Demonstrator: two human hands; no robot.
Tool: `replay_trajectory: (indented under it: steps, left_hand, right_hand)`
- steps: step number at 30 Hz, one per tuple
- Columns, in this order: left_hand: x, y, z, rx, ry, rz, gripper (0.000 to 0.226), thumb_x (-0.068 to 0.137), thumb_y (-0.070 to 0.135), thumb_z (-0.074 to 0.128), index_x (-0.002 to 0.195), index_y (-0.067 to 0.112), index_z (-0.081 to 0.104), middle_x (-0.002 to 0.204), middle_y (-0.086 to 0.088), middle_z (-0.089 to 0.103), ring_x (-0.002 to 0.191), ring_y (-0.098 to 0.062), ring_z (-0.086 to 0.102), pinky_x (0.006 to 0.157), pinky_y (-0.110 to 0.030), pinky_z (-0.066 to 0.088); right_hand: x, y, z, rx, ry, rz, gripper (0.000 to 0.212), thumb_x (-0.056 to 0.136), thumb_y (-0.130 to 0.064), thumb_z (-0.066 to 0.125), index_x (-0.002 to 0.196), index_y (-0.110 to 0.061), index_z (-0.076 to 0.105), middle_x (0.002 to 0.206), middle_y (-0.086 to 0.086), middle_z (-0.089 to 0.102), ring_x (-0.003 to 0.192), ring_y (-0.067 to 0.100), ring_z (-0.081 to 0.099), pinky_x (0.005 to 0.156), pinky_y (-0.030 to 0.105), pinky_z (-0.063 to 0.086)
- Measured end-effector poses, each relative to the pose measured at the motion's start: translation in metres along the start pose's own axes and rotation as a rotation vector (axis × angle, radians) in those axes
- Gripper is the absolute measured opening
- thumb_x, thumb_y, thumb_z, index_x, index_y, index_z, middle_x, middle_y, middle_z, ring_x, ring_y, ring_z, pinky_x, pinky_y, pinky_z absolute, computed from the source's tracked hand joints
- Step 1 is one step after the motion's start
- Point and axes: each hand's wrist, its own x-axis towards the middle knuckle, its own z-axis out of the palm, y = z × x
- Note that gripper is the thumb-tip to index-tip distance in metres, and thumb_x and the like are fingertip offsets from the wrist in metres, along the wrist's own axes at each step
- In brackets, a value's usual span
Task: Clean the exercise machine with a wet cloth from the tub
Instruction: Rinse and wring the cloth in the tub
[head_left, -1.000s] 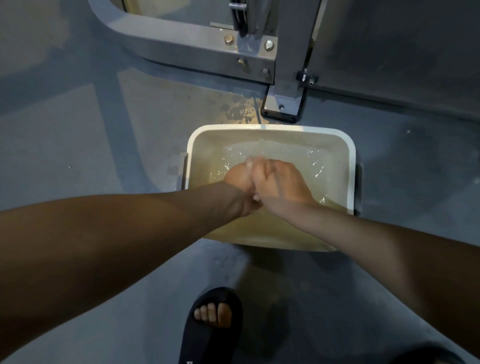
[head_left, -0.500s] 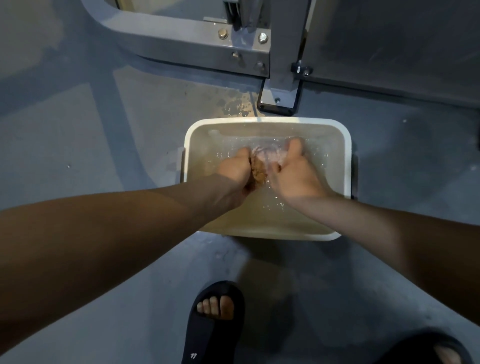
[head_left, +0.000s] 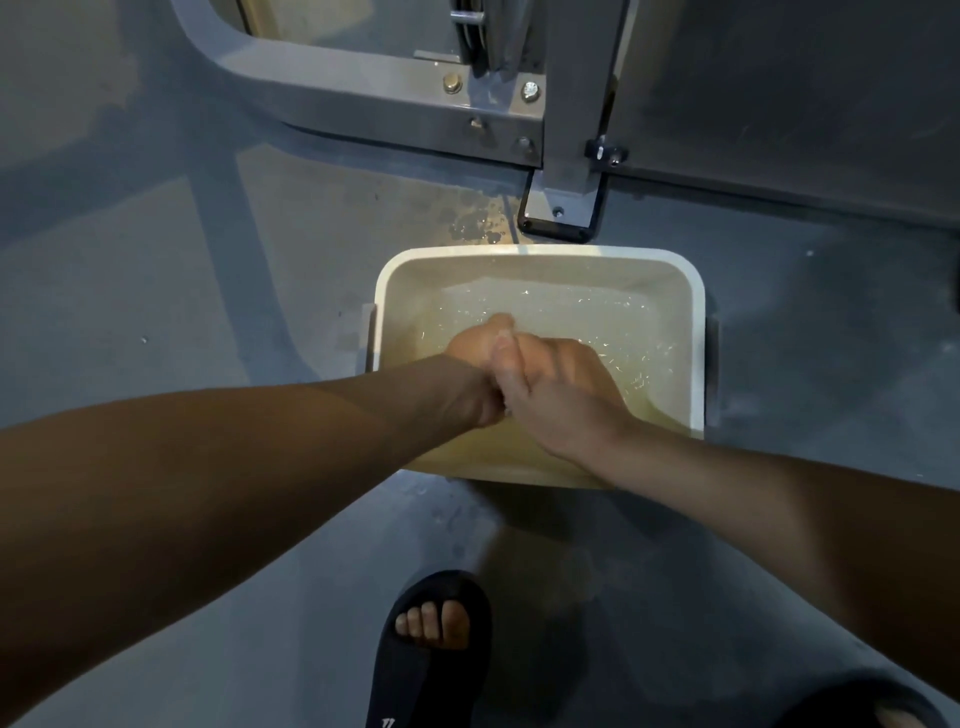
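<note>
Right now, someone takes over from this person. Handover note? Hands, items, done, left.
Left hand: a fist over the water, pressed against the right hand. What it holds is hidden.
Right hand: closed against the left hand, thumb lying over it. What it holds is also hidden.
Cloth: not visible, probably bunched between the hands.
Tub: on the floor, holding water, just in front of the exercise machine base.
Done: the cloth is apparently being wetted or wrung. There are splashes on the floor by the machine's foot.
Left: lift the cloth out and wipe the machine.
</note>
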Motion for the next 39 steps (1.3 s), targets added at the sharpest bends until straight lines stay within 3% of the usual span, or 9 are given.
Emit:
replay_trajectory:
  steps: [5, 11, 15, 19, 26, 28, 31, 37, 39]
  left_hand:
    - [-0.011, 0.017, 0.01, 0.105, -0.033, 0.022, 0.039, 0.109, 0.036, 0.039, 0.077, 0.016, 0.048, 0.07, -0.004, 0.047, 0.062, -0.018, 0.045, 0.058, -0.028, 0.038]
    - [0.0, 0.013, 0.011, -0.064, 0.162, 0.042, 0.041, 0.109, 0.04, 0.045, 0.081, 0.012, 0.056, 0.066, -0.007, 0.06, 0.054, -0.019, 0.059, 0.051, -0.024, 0.048]
    - [0.001, 0.002, 0.011, -0.018, 0.187, 0.079, 0.027, 0.097, 0.004, 0.049, 0.072, 0.007, 0.06, 0.06, -0.012, 0.057, 0.049, -0.02, 0.052, 0.048, -0.022, 0.043]
    - [-0.002, -0.01, 0.007, 0.096, 0.187, 0.047, 0.025, 0.096, -0.002, 0.051, 0.072, 0.002, 0.058, 0.053, -0.01, 0.056, 0.036, -0.017, 0.051, 0.039, -0.021, 0.041]
    - [0.005, -0.003, 0.003, 0.126, 0.082, 0.028, 0.046, 0.109, 0.036, 0.038, 0.079, 0.002, 0.047, 0.06, -0.001, 0.049, 0.054, -0.019, 0.049, 0.054, -0.019, 0.044]
    - [-0.001, 0.001, 0.008, 0.232, 0.141, -0.022, 0.056, 0.11, 0.035, 0.038, 0.062, 0.008, 0.043, 0.038, -0.001, 0.042, 0.042, -0.015, 0.044, 0.038, -0.012, 0.036]
    - [-0.009, 0.008, 0.007, 0.21, 0.006, -0.037, 0.058, 0.104, 0.022, 0.047, 0.047, 0.015, 0.039, 0.039, 0.001, 0.031, 0.031, -0.013, 0.031, 0.038, -0.013, 0.028]
    - [-0.016, 0.015, 0.018, 0.005, 0.014, -0.052, 0.05, 0.111, 0.042, 0.036, 0.073, 0.014, 0.053, 0.058, -0.006, 0.052, 0.048, -0.017, 0.043, 0.044, -0.023, 0.032]
    - [-0.018, 0.012, 0.021, -0.018, 0.045, -0.018, 0.047, 0.11, 0.039, 0.036, 0.073, 0.016, 0.052, 0.061, -0.005, 0.052, 0.052, -0.018, 0.044, 0.052, -0.027, 0.033]
  right_hand:
    - [0.016, 0.011, -0.009, -0.064, 0.023, 0.158, 0.043, 0.108, -0.04, 0.025, 0.076, -0.023, 0.048, 0.075, 0.003, 0.06, 0.08, 0.031, 0.061, 0.072, 0.036, 0.044]
    - [0.016, 0.028, -0.012, 0.133, 0.135, 0.417, 0.026, 0.109, -0.031, 0.042, 0.131, -0.019, 0.036, 0.111, 0.008, 0.054, 0.086, 0.025, 0.056, 0.066, 0.033, 0.042]
    - [0.026, 0.03, 0.002, 0.265, 0.141, 0.488, 0.006, 0.103, -0.022, 0.05, 0.1, -0.018, 0.052, 0.089, 0.005, 0.059, 0.078, 0.026, 0.059, 0.068, 0.032, 0.046]
    - [0.019, 0.018, 0.016, 0.293, -0.143, 0.3, 0.05, 0.11, -0.041, 0.029, 0.078, -0.018, 0.058, 0.072, 0.001, 0.064, 0.074, 0.026, 0.068, 0.068, 0.027, 0.047]
    - [0.006, 0.002, 0.009, 0.105, 0.021, 0.023, 0.056, 0.107, -0.048, 0.025, 0.078, -0.023, 0.066, 0.083, -0.001, 0.072, 0.089, 0.024, 0.066, 0.089, 0.036, 0.048]
    - [0.011, 0.001, 0.008, -0.038, 0.056, 0.066, 0.057, 0.107, -0.046, 0.023, 0.093, -0.019, 0.071, 0.089, 0.008, 0.073, 0.093, 0.032, 0.067, 0.086, 0.037, 0.049]
    - [0.017, 0.005, 0.004, -0.094, 0.079, 0.128, 0.055, 0.109, -0.042, 0.023, 0.093, -0.018, 0.069, 0.085, 0.009, 0.07, 0.088, 0.034, 0.067, 0.078, 0.036, 0.05]
    - [0.034, 0.029, -0.003, 0.087, 0.193, 0.393, 0.039, 0.111, -0.04, 0.025, 0.099, -0.015, 0.052, 0.081, 0.004, 0.06, 0.084, 0.032, 0.061, 0.07, 0.036, 0.04]
    - [0.036, 0.028, 0.001, 0.268, 0.219, 0.513, 0.033, 0.109, -0.042, 0.029, 0.117, -0.014, 0.043, 0.107, 0.012, 0.06, 0.091, 0.03, 0.06, 0.076, 0.037, 0.044]
